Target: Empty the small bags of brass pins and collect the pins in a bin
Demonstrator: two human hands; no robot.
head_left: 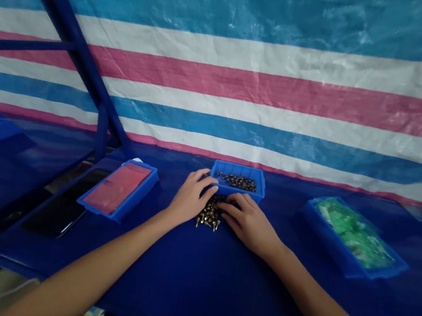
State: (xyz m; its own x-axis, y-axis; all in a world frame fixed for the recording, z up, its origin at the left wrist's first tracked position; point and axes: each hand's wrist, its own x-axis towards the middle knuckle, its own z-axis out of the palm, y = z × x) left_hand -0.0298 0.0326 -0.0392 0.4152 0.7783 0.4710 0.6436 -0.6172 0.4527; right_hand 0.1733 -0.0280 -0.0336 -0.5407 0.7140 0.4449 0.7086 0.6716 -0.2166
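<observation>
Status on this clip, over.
Left hand on blue tray rim. Right hand against fastener pile. More fasteners in tray.

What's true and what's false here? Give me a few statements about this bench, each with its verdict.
1. The left hand touches the near rim of the small blue tray. True.
2. All the screws are inside that tray. False: a loose pile of screws also lies on the blue tabletop between the hands.
3. The right hand holds the tray of green packets. False: it rests beside the pile, apart from that blue tray, far to the right.
4. A red-lined blue tray sits left of the hands. True.
5. A striped tarpaulin hangs behind the table. True.
</observation>
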